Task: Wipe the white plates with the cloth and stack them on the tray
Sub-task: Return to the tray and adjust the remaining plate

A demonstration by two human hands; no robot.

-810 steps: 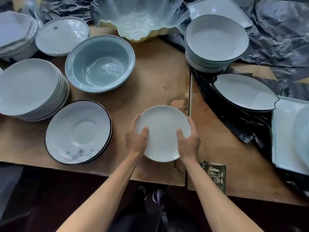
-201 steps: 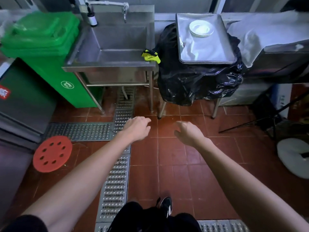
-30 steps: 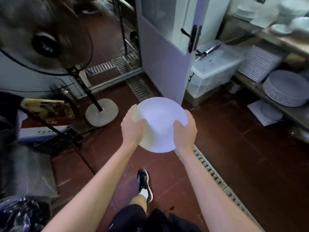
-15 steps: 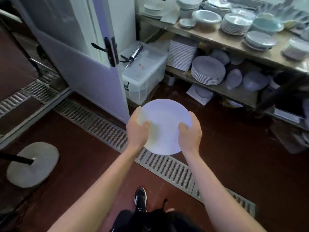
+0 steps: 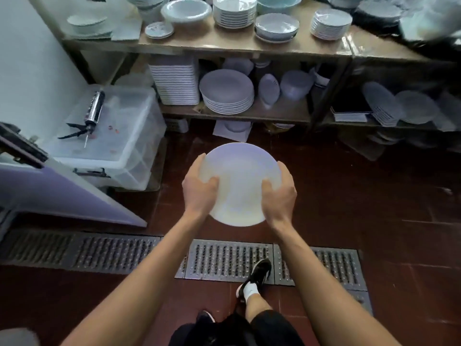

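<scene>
1. One white plate (image 5: 240, 183) is held in the air above the red tiled floor (image 5: 374, 221), in front of the table (image 5: 224, 42). It touches neither.
2. Left hand (image 5: 199, 189): grip closed on the plate's left rim, thumb lying on the upper face, fingers wrapped under the edge.
3. Right hand (image 5: 280, 193): grip closed on the plate's right rim in the same manner, thumb on top.
4. The plate's upper face is turned towards the camera. No cloth or tray is in view.
5. The table top carries stacks of plates (image 5: 234, 11) and several bowls (image 5: 185, 8) along its length.
6. The lower shelf (image 5: 274, 116) under the table holds a tall stack of square dishes (image 5: 175, 82) at its left end, with a stack of round plates (image 5: 227, 92) just beside it.
7. A clear plastic box (image 5: 109, 136) stands on the floor near the table's left end, with a caulking gun (image 5: 93, 112) lying on its lid.
8. A metal drain grate (image 5: 224, 260) runs across the floor below the arms. One black shoe (image 5: 257, 273) rests on it.
</scene>
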